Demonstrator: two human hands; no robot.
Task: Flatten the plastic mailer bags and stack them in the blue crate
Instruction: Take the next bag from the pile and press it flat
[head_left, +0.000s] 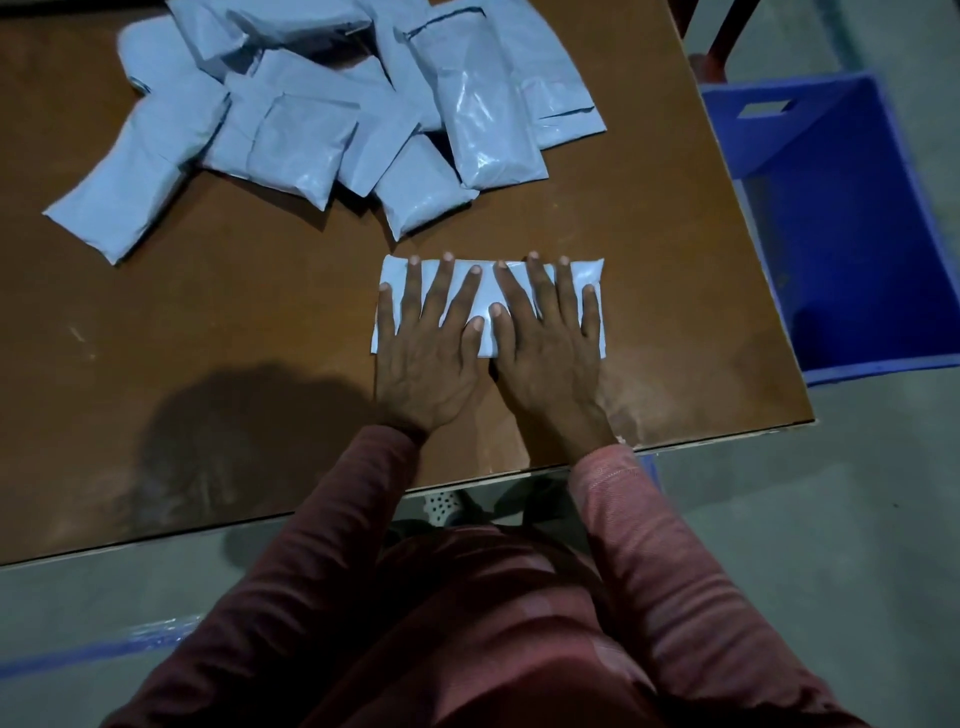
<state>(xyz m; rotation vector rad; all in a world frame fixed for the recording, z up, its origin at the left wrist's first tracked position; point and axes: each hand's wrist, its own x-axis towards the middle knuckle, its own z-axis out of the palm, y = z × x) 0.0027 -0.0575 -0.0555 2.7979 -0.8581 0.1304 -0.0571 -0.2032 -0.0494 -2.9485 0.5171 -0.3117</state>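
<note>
One pale blue plastic mailer bag (489, 299) lies crosswise on the brown table (260, 322), near its front right corner. My left hand (427, 343) and my right hand (545, 348) press flat on it side by side, fingers straight and spread, covering most of the bag. A loose pile of several more pale blue mailer bags (322, 114) lies at the back of the table. The blue crate (831, 218) stands on the floor to the right of the table, and its visible inside looks bare.
The table's right edge (748, 223) runs beside the crate, and its front edge (260, 519) is just before my body. A dark red chair leg (722, 47) shows behind the crate. Grey floor with a blue tape line (78, 657) lies below.
</note>
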